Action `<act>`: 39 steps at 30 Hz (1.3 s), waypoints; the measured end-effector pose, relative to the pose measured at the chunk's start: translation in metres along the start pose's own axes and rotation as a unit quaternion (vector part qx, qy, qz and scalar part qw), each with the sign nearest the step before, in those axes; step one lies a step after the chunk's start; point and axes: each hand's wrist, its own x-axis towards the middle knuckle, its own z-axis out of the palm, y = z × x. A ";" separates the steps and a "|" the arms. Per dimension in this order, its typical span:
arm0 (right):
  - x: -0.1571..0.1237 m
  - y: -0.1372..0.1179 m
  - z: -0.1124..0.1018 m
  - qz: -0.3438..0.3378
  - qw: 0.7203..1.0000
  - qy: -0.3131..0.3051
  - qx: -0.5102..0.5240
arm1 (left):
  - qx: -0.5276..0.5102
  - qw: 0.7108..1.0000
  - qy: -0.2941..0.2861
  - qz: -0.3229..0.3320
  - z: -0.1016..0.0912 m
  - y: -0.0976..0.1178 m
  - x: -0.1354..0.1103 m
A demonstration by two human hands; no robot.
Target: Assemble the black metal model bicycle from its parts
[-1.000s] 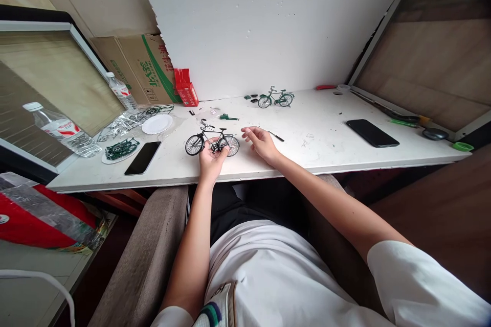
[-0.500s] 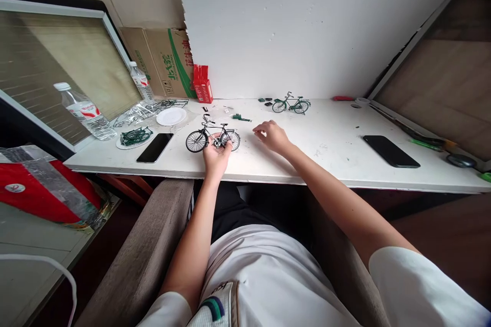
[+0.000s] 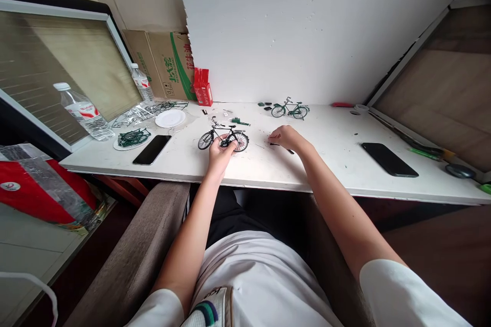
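Note:
A small black model bicycle (image 3: 215, 137) stands upright on the white table (image 3: 330, 163). My left hand (image 3: 221, 151) grips it at the frame near the rear wheel. My right hand (image 3: 286, 137) rests on the table to the right of the bicycle, fingers curled down over a thin dark tool (image 3: 288, 150); whether they grip it is unclear. A green model bicycle (image 3: 290, 109) stands at the back by the wall, with small dark parts (image 3: 265, 106) beside it.
Two black phones (image 3: 152, 149) (image 3: 388, 159) lie on the table. At the left are a white dish (image 3: 170, 118), green parts on a plate (image 3: 133, 137), plastic bags, two water bottles (image 3: 84, 112) (image 3: 142, 83), a red box (image 3: 203, 87) and a cardboard box (image 3: 164, 64).
My right hand moved right and came down over the thin dark tool, fingers curling. The left hand kept its hold on the black bicycle.

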 end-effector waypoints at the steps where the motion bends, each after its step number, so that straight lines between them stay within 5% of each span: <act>1: -0.001 0.000 0.002 0.012 1.000 -0.022 -0.016 | 0.002 1.000 -0.002 -0.003 0.004 -0.003 0.000; 8: -0.003 -0.012 0.005 0.004 0.989 -0.068 -0.134 | 0.031 0.999 -0.026 -0.017 0.025 -0.018 -0.013; 16: -0.008 -0.024 0.021 -0.055 0.969 -0.046 -0.236 | 0.077 0.994 -0.020 0.078 0.023 -0.023 -0.015; 20: -0.011 -0.030 0.029 -0.123 0.989 0.005 -0.086 | 0.094 0.991 -0.003 0.098 0.024 -0.026 -0.016; 24: -0.029 -0.049 0.041 -0.175 0.971 0.033 0.162 | 0.114 0.986 0.014 0.117 0.025 -0.028 -0.017; 39: -0.045 -0.055 0.062 -0.142 0.939 -0.016 0.312 | 0.131 0.983 0.004 0.132 0.027 -0.022 -0.026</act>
